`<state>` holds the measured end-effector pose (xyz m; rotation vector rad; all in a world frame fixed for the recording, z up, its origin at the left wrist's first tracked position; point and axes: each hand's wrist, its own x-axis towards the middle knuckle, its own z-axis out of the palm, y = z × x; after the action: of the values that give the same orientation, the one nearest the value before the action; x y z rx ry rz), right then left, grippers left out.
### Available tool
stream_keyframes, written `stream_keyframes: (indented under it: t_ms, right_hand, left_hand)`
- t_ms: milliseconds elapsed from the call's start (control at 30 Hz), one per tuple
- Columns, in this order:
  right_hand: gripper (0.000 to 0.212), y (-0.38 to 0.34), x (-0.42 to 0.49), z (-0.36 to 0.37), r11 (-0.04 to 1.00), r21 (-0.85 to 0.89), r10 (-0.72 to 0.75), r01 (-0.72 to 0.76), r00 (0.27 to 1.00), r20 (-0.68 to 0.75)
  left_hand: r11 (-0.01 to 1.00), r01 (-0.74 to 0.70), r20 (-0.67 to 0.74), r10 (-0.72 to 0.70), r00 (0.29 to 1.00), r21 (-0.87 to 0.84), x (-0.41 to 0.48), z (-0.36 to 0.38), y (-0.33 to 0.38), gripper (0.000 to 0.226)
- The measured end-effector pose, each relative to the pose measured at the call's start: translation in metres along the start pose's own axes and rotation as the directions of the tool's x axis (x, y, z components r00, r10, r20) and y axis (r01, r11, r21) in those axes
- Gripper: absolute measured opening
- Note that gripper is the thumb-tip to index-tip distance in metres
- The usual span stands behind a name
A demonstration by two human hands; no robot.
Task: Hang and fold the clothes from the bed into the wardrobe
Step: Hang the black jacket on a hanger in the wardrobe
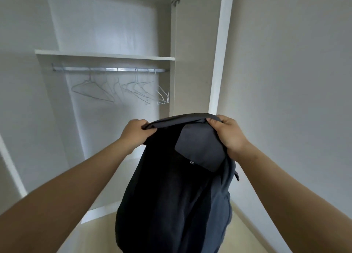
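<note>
Dark shirt hangs below both hands, left hand and right hand each pinching its top edge.

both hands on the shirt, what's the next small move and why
Probably let go with the left hand and take a hanger off the rail, the right hand holding the shirt meanwhile: both hands grip its collar now, and the hangers hang bare.
</note>
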<state>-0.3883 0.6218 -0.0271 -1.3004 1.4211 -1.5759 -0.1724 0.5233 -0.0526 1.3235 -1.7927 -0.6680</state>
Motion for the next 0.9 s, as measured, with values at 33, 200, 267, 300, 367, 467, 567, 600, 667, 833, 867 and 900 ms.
stream_keyframes:
  t_ms: [33, 200, 267, 300, 367, 467, 567, 600, 667, 833, 867, 900]
  right_hand:
    - [0.018, 0.004, 0.009, 0.012, 1.000, 0.015, 0.006, -0.006, 1.000, -0.002]
    - [0.017, 0.025, 0.057, 0.070, 0.997, 0.029, 0.065, -0.067, 0.996, 0.055]
    - [0.022, 0.033, 0.073, 0.086, 0.997, 0.022, 0.073, -0.075, 0.996, 0.052]
    - [0.024, 0.038, 0.084, 0.097, 0.997, 0.019, 0.077, -0.078, 0.995, 0.056]
    - [0.025, 0.049, 0.109, 0.118, 0.995, 0.021, 0.092, -0.093, 0.994, 0.066]
    - [0.022, 0.064, 0.151, 0.153, 0.991, 0.055, 0.114, -0.121, 0.986, 0.118]
    - [0.020, 0.071, 0.192, 0.180, 0.980, 0.127, 0.127, -0.150, 0.977, 0.174]
    - [0.020, 0.072, 0.210, 0.188, 0.974, 0.154, 0.136, -0.168, 0.970, 0.200]
    - [0.019, 0.072, 0.243, 0.202, 0.966, 0.157, 0.160, -0.204, 0.954, 0.254]
    - [0.019, 0.073, 0.316, 0.237, 0.970, 0.121, 0.154, -0.209, 0.921, 0.358]
    - [0.019, 0.074, 0.328, 0.245, 0.971, 0.106, 0.158, -0.212, 0.912, 0.379]
    - [0.019, 0.078, 0.339, 0.254, 0.972, 0.096, 0.160, -0.215, 0.902, 0.401]
  left_hand:
    - [0.987, 0.094, 0.023, -0.092, 0.995, -0.133, 0.003, -0.010, -0.007, 0.020]
    - [0.768, 0.397, 0.175, -0.359, 0.917, -0.502, 0.030, -0.044, -0.045, 0.007]
    - [0.688, 0.412, 0.167, -0.396, 0.903, -0.597, 0.040, -0.051, -0.056, 0.008]
    - [0.658, 0.415, 0.154, -0.417, 0.896, -0.629, 0.045, -0.055, -0.061, 0.010]
    - [0.616, 0.415, 0.116, -0.465, 0.878, -0.670, 0.059, -0.064, -0.073, 0.014]
    - [0.485, 0.448, 0.146, -0.539, 0.829, -0.751, 0.092, -0.080, -0.095, 0.010]
    - [0.332, 0.343, 0.114, -0.553, 0.825, -0.879, 0.127, -0.090, -0.116, 0.016]
    - [0.290, 0.275, 0.083, -0.536, 0.840, -0.917, 0.142, -0.090, -0.123, 0.021]
    - [0.270, 0.206, 0.050, -0.489, 0.871, -0.941, 0.168, -0.088, -0.131, 0.028]
    - [0.670, 0.172, -0.263, -0.496, 0.827, -0.722, 0.229, -0.094, -0.147, 0.029]
    - [0.781, 0.193, -0.352, -0.468, 0.810, -0.594, 0.238, -0.098, -0.151, 0.020]
    - [0.865, 0.229, -0.409, -0.425, 0.808, -0.446, 0.244, -0.102, -0.155, 0.013]
